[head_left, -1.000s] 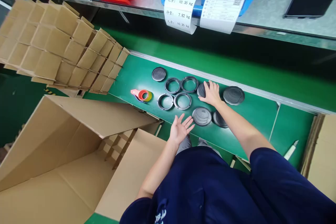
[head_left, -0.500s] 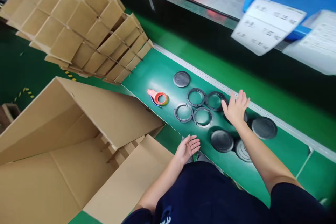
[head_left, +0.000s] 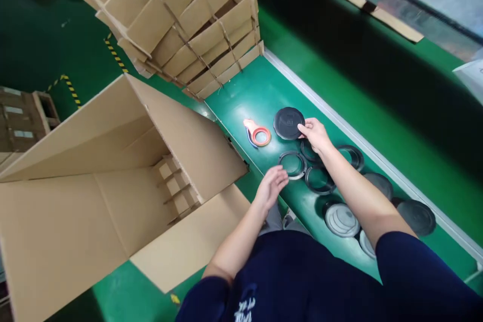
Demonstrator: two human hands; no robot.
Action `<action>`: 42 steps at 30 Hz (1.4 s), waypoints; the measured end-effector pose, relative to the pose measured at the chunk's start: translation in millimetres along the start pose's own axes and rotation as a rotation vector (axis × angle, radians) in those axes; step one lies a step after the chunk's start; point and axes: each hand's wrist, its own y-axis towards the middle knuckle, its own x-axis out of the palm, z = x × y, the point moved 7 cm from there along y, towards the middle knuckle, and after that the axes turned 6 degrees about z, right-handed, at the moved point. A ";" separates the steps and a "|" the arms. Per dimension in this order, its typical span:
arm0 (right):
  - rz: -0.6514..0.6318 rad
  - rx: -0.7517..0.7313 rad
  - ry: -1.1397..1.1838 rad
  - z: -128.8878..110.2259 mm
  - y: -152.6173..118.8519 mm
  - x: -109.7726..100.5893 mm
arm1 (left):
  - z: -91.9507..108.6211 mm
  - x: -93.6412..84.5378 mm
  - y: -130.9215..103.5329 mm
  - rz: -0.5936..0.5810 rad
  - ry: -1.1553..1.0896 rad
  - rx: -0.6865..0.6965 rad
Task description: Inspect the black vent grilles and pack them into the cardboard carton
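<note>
Black disc (head_left: 288, 124)'s probably light, kinda stiff; best gripped like this, rim pinched by the right hand (head_left: 316, 135), nothing held by the half-open left hand (head_left: 270, 189) beside a black ring (head_left: 292, 153)

the right fingers (head_left: 307, 127) grip a black disc (head_left: 289, 123) by its edge.

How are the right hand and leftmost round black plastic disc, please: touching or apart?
Touching: the head view shows the right hand gripping the disc, thumb uppermost.

Just one cam here, worn on person's head — looks forward and down over green table (head_left: 245, 93), roughly arm's reach from hands (head_left: 315, 135).
</note>
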 end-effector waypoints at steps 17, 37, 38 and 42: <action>0.252 -0.455 -0.375 12.4 -257.0 -127.3 | -94.2 130.3 -72.4 -0.271 -0.048 -0.028; 0.230 -0.648 -0.193 25.9 -352.0 -232.7 | -186.1 131.4 -172.4 -0.455 0.131 -0.235; 0.246 -0.633 -0.171 26.7 -353.3 -236.3 | -188.1 130.5 -173.7 -0.463 0.135 -0.253; 0.297 -0.592 -0.146 31.4 -355.7 -244.2 | -191.5 125.2 -171.8 -0.462 0.149 -0.286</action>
